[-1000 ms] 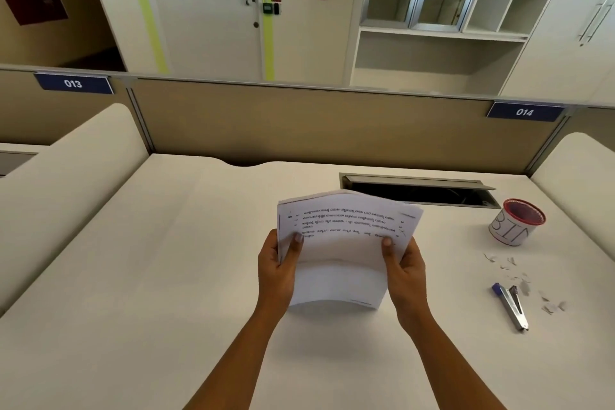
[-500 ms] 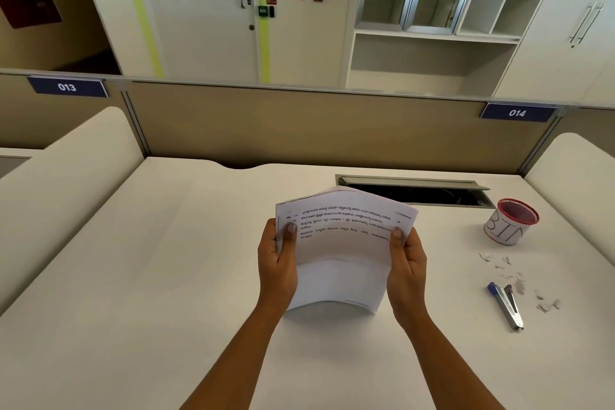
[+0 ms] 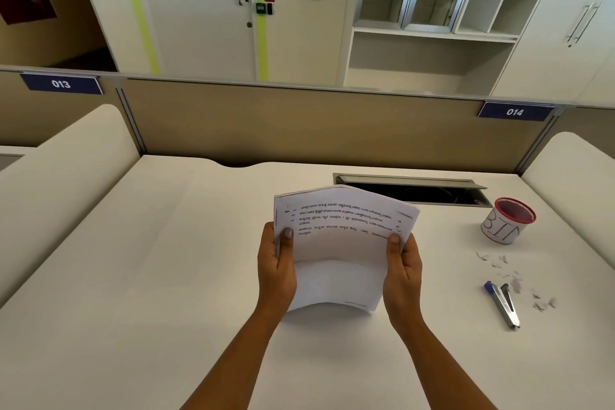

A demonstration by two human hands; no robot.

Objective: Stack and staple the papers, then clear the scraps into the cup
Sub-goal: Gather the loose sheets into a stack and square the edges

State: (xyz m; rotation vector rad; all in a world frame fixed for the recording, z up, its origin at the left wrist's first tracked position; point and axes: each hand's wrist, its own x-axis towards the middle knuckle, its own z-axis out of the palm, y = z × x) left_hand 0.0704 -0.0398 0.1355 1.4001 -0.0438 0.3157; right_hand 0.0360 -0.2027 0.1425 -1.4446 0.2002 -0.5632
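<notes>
A stack of white printed papers (image 3: pixel 339 253) stands on its lower edge on the desk, bowed in the middle. My left hand (image 3: pixel 278 268) grips its left edge and my right hand (image 3: pixel 401 268) grips its right edge, thumbs on the front sheet. To the right lies a silver stapler (image 3: pixel 504 303) with a blue end, flat on the desk. Several small paper scraps (image 3: pixel 512 280) are scattered around it. Behind them stands a white cup (image 3: pixel 504 225) with a red rim, marked BIN.
A cable slot with a raised grey lid (image 3: pixel 412 188) opens in the white desk (image 3: pixel 149 276) behind the papers. A tan partition (image 3: pixel 299 123) closes the back edge. Rounded white dividers stand at the left (image 3: pixel 56 183) and right (image 3: pixel 572 183).
My right thumb has slid higher up the papers' right edge. The papers stay upright between both hands; the view has shifted slightly.
</notes>
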